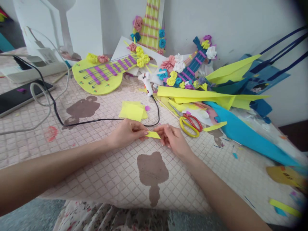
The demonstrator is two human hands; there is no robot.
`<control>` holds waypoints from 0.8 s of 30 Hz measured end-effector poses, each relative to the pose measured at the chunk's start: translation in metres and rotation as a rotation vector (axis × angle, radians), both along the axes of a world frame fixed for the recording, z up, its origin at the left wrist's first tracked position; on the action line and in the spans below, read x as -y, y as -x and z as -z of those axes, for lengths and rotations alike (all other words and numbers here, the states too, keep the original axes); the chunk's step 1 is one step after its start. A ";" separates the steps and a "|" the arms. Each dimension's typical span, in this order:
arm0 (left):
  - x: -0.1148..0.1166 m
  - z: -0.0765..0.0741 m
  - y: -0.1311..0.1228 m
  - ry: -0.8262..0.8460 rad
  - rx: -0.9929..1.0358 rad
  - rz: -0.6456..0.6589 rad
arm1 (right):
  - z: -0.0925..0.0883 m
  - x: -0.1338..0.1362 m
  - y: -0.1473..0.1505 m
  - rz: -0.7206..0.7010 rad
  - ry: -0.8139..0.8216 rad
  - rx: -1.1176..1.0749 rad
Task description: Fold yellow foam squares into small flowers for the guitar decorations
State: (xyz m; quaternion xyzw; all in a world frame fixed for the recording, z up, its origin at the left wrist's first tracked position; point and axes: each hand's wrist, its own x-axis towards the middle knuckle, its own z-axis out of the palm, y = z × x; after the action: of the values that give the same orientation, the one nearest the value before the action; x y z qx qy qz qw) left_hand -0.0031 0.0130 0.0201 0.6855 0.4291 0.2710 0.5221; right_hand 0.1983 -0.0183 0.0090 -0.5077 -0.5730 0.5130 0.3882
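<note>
Between my two hands, above the quilted tablecloth, is a small yellow paper strip (153,135). My left hand (127,132) pinches its left end between thumb and fingers. At the strip's other end, the fingers of my right hand (173,138) are closed together around its edge. Just beyond my left hand lies a small stack of yellow paper squares (133,110), with a purple scrap beside it. A white glue gun (147,84) stands farther back, its black cord curving down near my fingers. Scissors (190,124) with red and yellow handles rest right of my right hand.
Yellow paper guitar (101,77) and blue paper guitar (192,69), both with paper flowers, lie at the back. Yellow sheets (204,96) and a blue sheet (247,131) spread rightward. A phone (24,96) and cables are at left. A blue bag (264,72) stands back right.
</note>
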 end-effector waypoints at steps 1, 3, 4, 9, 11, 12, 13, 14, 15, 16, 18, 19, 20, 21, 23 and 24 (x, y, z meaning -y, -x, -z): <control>0.000 0.000 0.000 0.009 0.001 -0.007 | 0.000 -0.001 -0.001 -0.021 0.018 -0.019; -0.001 0.001 0.001 0.019 0.003 -0.013 | 0.000 -0.001 -0.003 -0.082 0.032 -0.004; -0.002 0.001 0.001 0.021 0.002 -0.014 | -0.001 -0.001 -0.003 -0.112 0.034 0.020; -0.002 0.002 0.001 0.060 0.015 -0.007 | -0.004 0.002 -0.003 -0.164 0.043 0.055; 0.000 0.002 -0.001 0.066 0.024 -0.001 | -0.005 0.003 -0.001 -0.153 0.028 0.019; 0.001 0.002 -0.001 0.066 0.030 0.010 | -0.005 0.003 0.000 -0.143 0.014 0.008; 0.002 0.002 -0.002 0.067 0.038 0.024 | -0.005 0.003 0.001 -0.133 -0.002 0.007; 0.002 0.002 -0.002 0.075 0.052 0.042 | -0.005 0.003 0.002 -0.122 -0.015 0.015; 0.002 0.001 -0.003 0.097 0.068 0.059 | -0.005 0.002 0.002 -0.108 -0.023 0.026; 0.001 0.001 -0.003 0.133 0.084 0.062 | -0.004 0.002 0.001 -0.093 -0.026 0.036; -0.001 0.000 -0.002 0.238 0.118 0.016 | -0.003 0.000 -0.001 -0.052 -0.027 0.041; -0.002 -0.001 -0.002 0.292 0.131 -0.017 | -0.003 -0.001 -0.002 -0.034 -0.024 0.040; -0.004 -0.001 -0.001 0.330 0.136 -0.040 | -0.002 -0.001 -0.003 -0.021 -0.020 0.040; -0.004 -0.002 -0.001 0.345 0.133 -0.044 | -0.001 -0.002 -0.004 -0.017 -0.015 0.040; -0.005 -0.001 0.000 0.317 0.113 -0.001 | 0.000 -0.002 -0.005 -0.029 -0.007 0.036; -0.005 -0.001 0.001 0.290 0.101 0.030 | 0.000 -0.002 -0.005 -0.041 -0.005 0.034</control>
State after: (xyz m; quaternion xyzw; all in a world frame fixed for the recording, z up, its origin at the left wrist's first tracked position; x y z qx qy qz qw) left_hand -0.0038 0.0177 0.0207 0.5945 0.4267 0.2326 0.6406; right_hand 0.2035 -0.0165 0.0090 -0.5035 -0.5910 0.5108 0.3692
